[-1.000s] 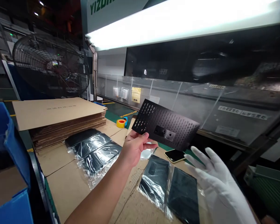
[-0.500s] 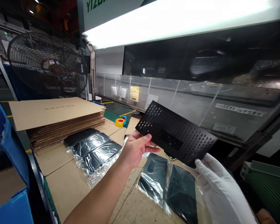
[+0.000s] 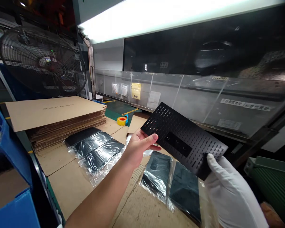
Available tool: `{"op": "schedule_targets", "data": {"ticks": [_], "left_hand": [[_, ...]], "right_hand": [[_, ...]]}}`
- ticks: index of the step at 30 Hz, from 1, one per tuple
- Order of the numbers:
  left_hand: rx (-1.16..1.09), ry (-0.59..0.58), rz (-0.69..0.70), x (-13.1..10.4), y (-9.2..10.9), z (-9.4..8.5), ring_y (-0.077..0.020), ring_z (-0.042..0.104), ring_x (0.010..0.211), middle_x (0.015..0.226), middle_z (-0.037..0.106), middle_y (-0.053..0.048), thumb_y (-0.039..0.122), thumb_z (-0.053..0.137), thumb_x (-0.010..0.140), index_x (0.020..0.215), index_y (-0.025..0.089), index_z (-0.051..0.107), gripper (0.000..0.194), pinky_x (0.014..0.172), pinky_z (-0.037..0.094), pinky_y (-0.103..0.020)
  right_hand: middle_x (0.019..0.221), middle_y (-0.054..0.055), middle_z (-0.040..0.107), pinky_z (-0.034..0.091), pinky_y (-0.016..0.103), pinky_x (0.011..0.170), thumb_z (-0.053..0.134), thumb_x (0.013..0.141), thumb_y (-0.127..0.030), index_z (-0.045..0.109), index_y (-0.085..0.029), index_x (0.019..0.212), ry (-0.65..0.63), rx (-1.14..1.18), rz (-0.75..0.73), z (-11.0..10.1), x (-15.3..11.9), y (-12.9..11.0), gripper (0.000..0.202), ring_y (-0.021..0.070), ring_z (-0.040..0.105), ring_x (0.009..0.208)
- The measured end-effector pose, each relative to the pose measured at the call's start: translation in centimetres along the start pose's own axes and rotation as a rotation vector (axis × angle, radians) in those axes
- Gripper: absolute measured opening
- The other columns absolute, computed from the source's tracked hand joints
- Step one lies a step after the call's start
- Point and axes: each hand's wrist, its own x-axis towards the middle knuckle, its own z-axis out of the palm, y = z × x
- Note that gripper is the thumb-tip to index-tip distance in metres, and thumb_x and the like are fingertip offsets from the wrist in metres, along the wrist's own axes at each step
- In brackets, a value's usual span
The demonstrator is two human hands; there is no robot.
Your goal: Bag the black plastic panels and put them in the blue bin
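The panel [image 3: 199, 137], black and pierced with rows of short slots, was up in the air between our 2 hands, above the cardboard-covered table [image 3: 71, 190], and it tilted down toward our right. Our left hand [image 3: 139, 147], bare, gripped its left corner, the thumb on the face toward us and the fingers partly hidden behind. Our right hand [image 3: 230, 186], in a white glove, grasped the opposite end, with the thumb pressed on the face near the lower corner. On that face we saw a darker rectangular patch [image 3: 178, 144] with small marks too fine to make out. Below the panel, 2 dark flat pieces [image 3: 156, 172] in clear plastic lay side by side on the cardboard. To the left of our forearm lay a group of overlapping dark pieces [image 3: 99, 147], also in clear plastic. Behind these we had a stack of cardboard sheets [image 3: 57, 110], and a yellow roll of tape [image 3: 122, 121] sat to the right of the stack. A blue box [image 3: 14, 142] stood at our far left, with a large fan [image 3: 45, 63] farther back, and a bright lamp [image 3: 156, 19] shone overhead.
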Motion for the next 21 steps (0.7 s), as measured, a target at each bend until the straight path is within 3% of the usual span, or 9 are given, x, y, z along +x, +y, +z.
{"op": "schedule_targets", "data": {"ticks": [3,4,7,10,13,15,17,19,21], "left_hand": [[0.099,0.124,0.085,0.5,0.2,-0.5,-0.0156,0.066,0.09,0.11,0.065,-0.004,0.025,0.088,0.057,0.121,0.023,0.056,0.072,0.074,0.056,-0.022],[0.131,0.133,0.104,0.6,0.2,-0.7,-0.0156,0.065,0.092,0.11,0.066,-0.004,0.027,0.088,0.058,0.122,0.023,0.057,0.071,0.077,0.054,-0.021],[0.197,0.118,0.099,0.8,0.3,-1.7,-0.0173,0.067,0.084,0.095,0.07,-0.006,0.044,0.078,0.07,0.103,0.016,0.068,0.044,0.073,0.054,-0.023],[0.253,0.18,0.082,0.8,0.5,-2.6,-0.0214,0.068,0.082,0.09,0.071,-0.007,0.057,0.067,0.076,0.095,0.016,0.07,0.046,0.07,0.056,-0.028],[0.474,0.249,0.201,0.7,1.0,-2.9,-0.0259,0.064,0.103,0.109,0.068,-0.009,0.061,0.054,0.084,0.109,0.019,0.067,0.05,0.087,0.053,-0.036],[0.757,0.282,0.383,0.6,1.4,-2.6,-0.0277,0.048,0.127,0.133,0.056,-0.009,0.06,0.047,0.088,0.122,0.022,0.06,0.052,0.107,0.038,-0.044],[1.03,0.286,0.534,0.3,1.5,-1.9,-0.0283,0.023,0.142,0.15,0.035,-0.006,0.059,0.049,0.088,0.133,0.025,0.05,0.057,0.117,0.014,-0.05],[1.165,0.229,0.562,-0.2,1.1,-0.9,-0.0293,0.007,0.145,0.156,0.02,-0.005,0.058,0.056,0.084,0.141,0.025,0.041,0.067,0.117,-0.004,-0.052],[1.156,0.112,0.529,-0.9,0.0,0.4,-0.0296,0.001,0.145,0.158,0.014,-0.005,0.056,0.06,0.082,0.145,0.025,0.034,0.075,0.116,-0.009,-0.051]], "right_hand": [[0.108,-0.002,0.071,0.046,0.027,0.102,0.083,0.061,-0.031,0.069,-0.03,0.102,0.007,0.034,0.049,0.3,-0.3,-0.4,0.044,0.0184,0.061,0.113],[0.109,-0.002,0.071,0.048,0.028,0.1,0.084,0.059,-0.03,0.07,-0.03,0.1,-0.001,0.042,0.047,0.6,-0.6,-0.6,0.043,0.0192,0.062,0.112],[0.109,-0.001,0.071,0.054,0.026,0.092,0.085,0.055,-0.027,0.072,-0.027,0.095,-0.01,0.081,0.047,1.4,-1.1,-1.2,0.042,0.0201,0.065,0.107],[0.104,0.0,0.072,0.056,0.02,0.085,0.088,0.049,-0.026,0.072,-0.025,0.092,0.004,0.107,0.04,1.8,-1.1,-1.4,0.046,0.0188,0.067,0.101],[0.103,-0.001,0.073,0.056,0.022,0.085,0.087,0.052,-0.027,0.072,-0.027,0.097,-0.028,0.122,0.054,1.7,-1.1,-1.1,0.047,0.0186,0.067,0.101],[0.106,-0.001,0.072,0.056,0.024,0.086,0.084,0.059,-0.027,0.07,-0.029,0.102,-0.053,0.104,0.077,1.6,-1.4,-0.8,0.046,0.0187,0.067,0.102],[0.11,0.001,0.071,0.057,0.028,0.085,0.08,0.066,-0.03,0.068,-0.029,0.107,-0.094,0.07,0.101,1.6,-1.7,-0.4,0.043,0.0201,0.067,0.101],[0.113,0.003,0.07,0.058,0.033,0.083,0.076,0.072,-0.034,0.067,-0.029,0.112,-0.134,0.022,0.12,1.6,-2.0,0.0,0.041,0.0228,0.066,0.101],[0.114,0.004,0.069,0.057,0.037,0.085,0.074,0.075,-0.037,0.066,-0.027,0.113,-0.165,-0.048,0.13,1.5,-2.1,0.5,0.041,0.0246,0.066,0.102]]}}
